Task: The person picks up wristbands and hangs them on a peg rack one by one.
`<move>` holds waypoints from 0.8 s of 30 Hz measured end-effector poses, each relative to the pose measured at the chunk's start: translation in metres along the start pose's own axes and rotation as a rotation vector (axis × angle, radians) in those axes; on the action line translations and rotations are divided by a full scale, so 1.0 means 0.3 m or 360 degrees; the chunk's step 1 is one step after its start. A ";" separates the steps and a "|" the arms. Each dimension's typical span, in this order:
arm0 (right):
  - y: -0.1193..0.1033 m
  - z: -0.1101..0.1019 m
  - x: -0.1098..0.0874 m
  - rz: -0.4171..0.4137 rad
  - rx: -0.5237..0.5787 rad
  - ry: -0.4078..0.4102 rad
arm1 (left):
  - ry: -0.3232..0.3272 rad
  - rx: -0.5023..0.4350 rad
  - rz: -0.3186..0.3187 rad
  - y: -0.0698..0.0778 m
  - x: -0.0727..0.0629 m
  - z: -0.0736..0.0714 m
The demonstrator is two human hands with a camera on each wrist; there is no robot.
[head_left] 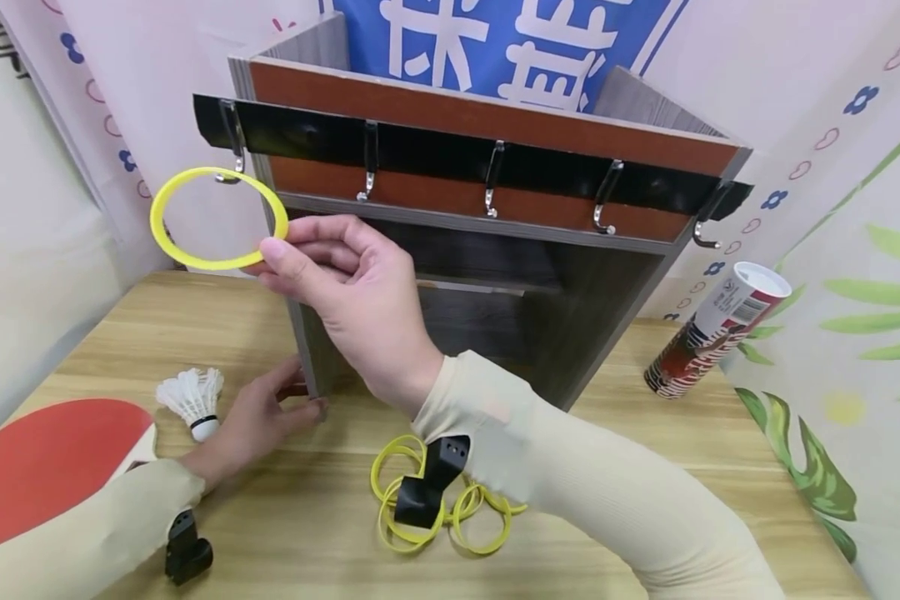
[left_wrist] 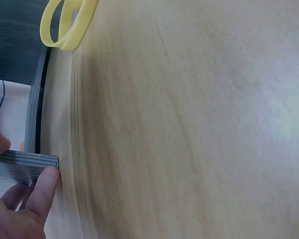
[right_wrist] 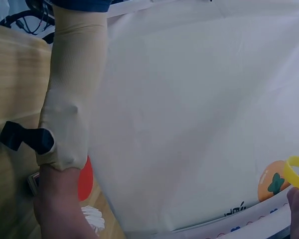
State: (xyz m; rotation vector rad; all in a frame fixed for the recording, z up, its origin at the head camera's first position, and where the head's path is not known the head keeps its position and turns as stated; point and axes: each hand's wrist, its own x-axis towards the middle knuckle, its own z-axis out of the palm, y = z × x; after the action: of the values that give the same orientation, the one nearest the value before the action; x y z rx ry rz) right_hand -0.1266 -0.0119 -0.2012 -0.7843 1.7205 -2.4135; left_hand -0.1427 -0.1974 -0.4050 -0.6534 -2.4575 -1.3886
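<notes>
My right hand pinches a yellow ring at its right side, between thumb and fingers. The ring's far rim overlaps the tip of the leftmost hook in the head view. That hook is on a black hook rail across the front of a grey wooden shelf unit. Low at the unit's left side, my left hand grips the bottom of the side panel, thumb and fingers on either side of it. Several more yellow rings lie on the table, partly hidden by the right wrist camera.
A red table tennis paddle and a white shuttlecock lie left of my left hand. At the right stands a patterned tube. Printed curtains enclose the wooden table behind and at the sides.
</notes>
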 end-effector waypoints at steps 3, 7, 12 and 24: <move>0.012 -0.007 0.000 -0.0006 -0.0081 -0.0023 | -0.0005 0.0014 -0.0019 0.002 -0.003 -0.001; 0.021 -0.017 0.004 0.0001 -0.0207 -0.0072 | -0.0001 0.0030 -0.0048 0.005 -0.010 -0.003; 0.022 -0.034 0.009 -0.0016 -0.0312 -0.0122 | -0.0006 0.0015 -0.0065 0.007 -0.010 0.000; 0.039 -0.130 -0.005 0.0023 -0.0410 -0.0205 | -0.0080 0.0094 -0.0232 0.015 0.009 -0.007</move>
State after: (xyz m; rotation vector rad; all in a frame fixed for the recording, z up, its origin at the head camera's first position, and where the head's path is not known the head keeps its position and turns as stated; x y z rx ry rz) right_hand -0.1452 0.0180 -0.2217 -0.9289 2.0002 -2.1056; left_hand -0.1429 -0.1966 -0.3994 -0.5109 -2.6217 -1.3596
